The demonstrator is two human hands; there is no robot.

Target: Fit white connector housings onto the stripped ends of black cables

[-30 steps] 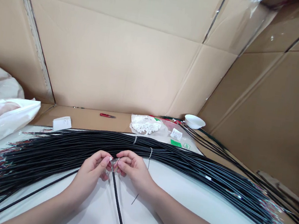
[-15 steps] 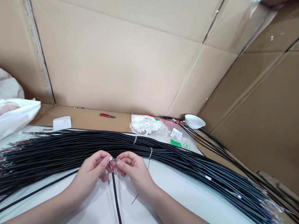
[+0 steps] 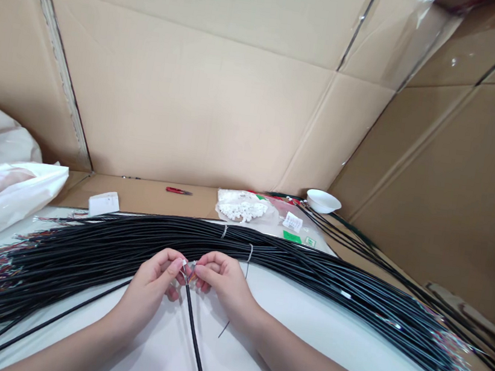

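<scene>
At nine o'clock, white plastic bags (image 3: 0, 189) slump onto the edge of the white table (image 3: 322, 341). The frayed, coloured ends of the cable bundle (image 3: 130, 243) fan out below them. The bundle is dozens of black cables bound with white ties (image 3: 250, 251), and it runs across the table from nine to three, just beyond the hands.

The left hand (image 3: 155, 280) pinches the tip of a single black cable (image 3: 193, 336), which trails back toward six o'clock. The right hand (image 3: 221, 279) meets it fingertip to fingertip, pinching the fine bare wires at that same tip.

I'd judge this end only partly worked: I can make out no connector on it. The bundle looks mostly untouched, with one loose cable (image 3: 51, 321) lying at seven o'clock.

At twelve, below the cardboard wall (image 3: 193, 111), lie a small white box (image 3: 105, 202), red snips (image 3: 178, 191) and a bag of white connectors (image 3: 241, 206). A white bowl (image 3: 322, 201) sits toward one o'clock.

Nothing blocks the hands, though the bundle crowds close behind the fingers.
</scene>
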